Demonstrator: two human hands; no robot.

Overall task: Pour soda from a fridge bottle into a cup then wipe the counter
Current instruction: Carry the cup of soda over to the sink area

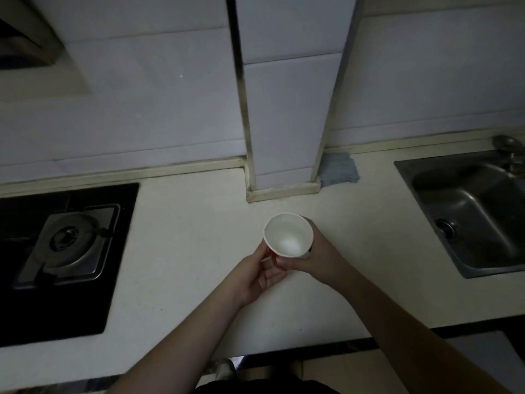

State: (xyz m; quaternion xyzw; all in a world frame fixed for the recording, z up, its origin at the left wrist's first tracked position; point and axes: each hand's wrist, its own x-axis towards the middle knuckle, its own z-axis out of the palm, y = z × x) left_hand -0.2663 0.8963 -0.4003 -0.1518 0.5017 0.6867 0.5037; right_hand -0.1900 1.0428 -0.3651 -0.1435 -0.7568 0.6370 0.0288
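A white paper cup [288,233] with an empty, pale inside is held over the middle of the cream counter [193,245], tilted a little toward me. My right hand [318,251] wraps round its right side. My left hand [260,273] pinches its lower left edge from below. A blue-grey cloth [338,169] lies flat on the counter at the back, just right of the tiled pillar [281,115]. No soda bottle is in view.
A black gas hob [61,245] with a steel burner is set in the counter on the left. A steel sink [471,211] with a tap [508,150] sits at the right. The counter's front edge runs below my forearms.
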